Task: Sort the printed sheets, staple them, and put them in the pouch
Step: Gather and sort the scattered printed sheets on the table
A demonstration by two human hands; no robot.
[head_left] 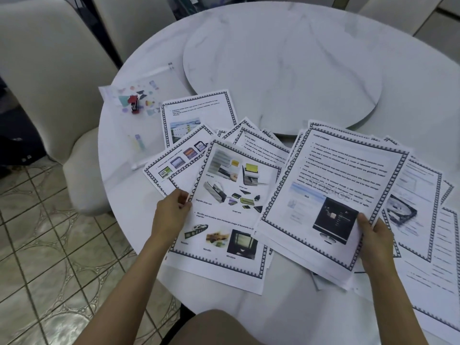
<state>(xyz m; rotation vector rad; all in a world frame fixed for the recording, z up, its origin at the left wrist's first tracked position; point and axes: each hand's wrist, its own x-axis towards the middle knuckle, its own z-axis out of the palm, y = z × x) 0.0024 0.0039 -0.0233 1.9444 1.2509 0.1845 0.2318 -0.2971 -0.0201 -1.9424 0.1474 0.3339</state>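
L: left hand (171, 207) pinches picture sheet (231, 195) edge | R: right hand (373, 232) grips cloud-storage stack (331, 185) | step: sorting, loose sheets (199, 113) fanned over table (124, 195) | next: probably merge in page order | stapler (134, 103) sits on pouch (129, 130), far left, untouched

Head view, looking forward and down (wide-angle), close over table (298, 70)
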